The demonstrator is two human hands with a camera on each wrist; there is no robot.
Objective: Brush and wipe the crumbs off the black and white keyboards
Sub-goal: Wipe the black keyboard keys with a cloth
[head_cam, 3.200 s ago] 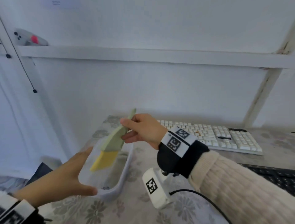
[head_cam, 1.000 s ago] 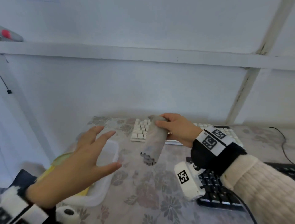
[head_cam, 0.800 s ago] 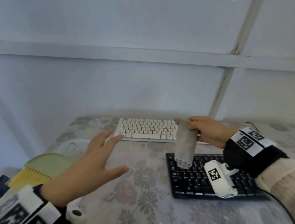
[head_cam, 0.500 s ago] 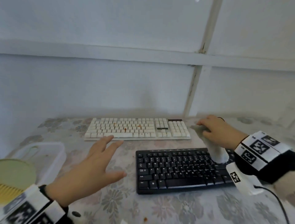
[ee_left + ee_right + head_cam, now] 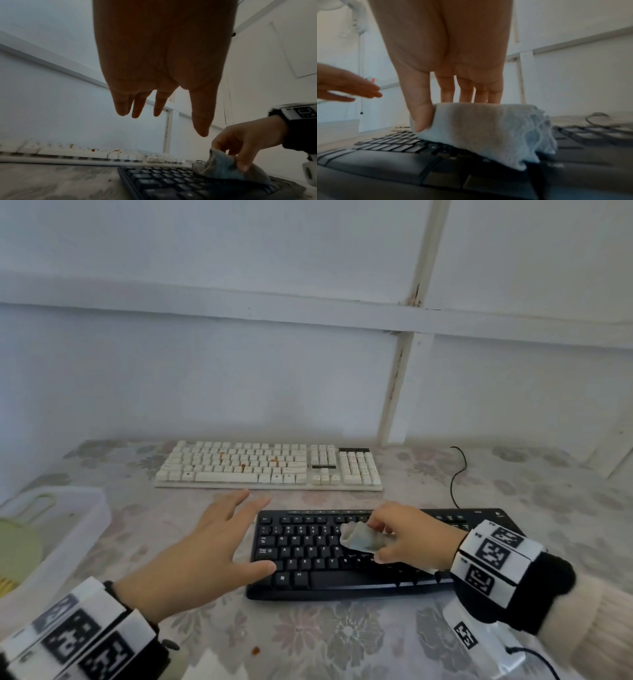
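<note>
A black keyboard [image 5: 308, 556] lies near me on the flowered tablecloth. Behind it lies a white keyboard [image 5: 267, 467] with orange crumbs [image 5: 243, 465] on its keys. My right hand [image 5: 407, 539] pinches a folded grey-blue cloth [image 5: 358, 537] between thumb and fingers, and the cloth [image 5: 488, 129] rests on the middle keys of the black keyboard [image 5: 402, 159]. With fingers straight and spread, my left hand [image 5: 212, 553] hovers at that keyboard's left end and holds nothing. In the left wrist view the cloth [image 5: 223, 167] sits under the right hand [image 5: 243, 143].
A clear plastic tub [image 5: 65, 535] stands at the left with a pale green brush [image 5: 17, 549] in it. A black cable [image 5: 457, 474] curls behind the black keyboard. One orange crumb [image 5: 255, 650] lies on the tablecloth [image 5: 308, 642] near me. A white wall stands close behind.
The brush went back to the tub and my right hand carried the cloth from the left over to the black keyboard, lowering it onto the keys. My left hand came toward the keyboard's left end.
</note>
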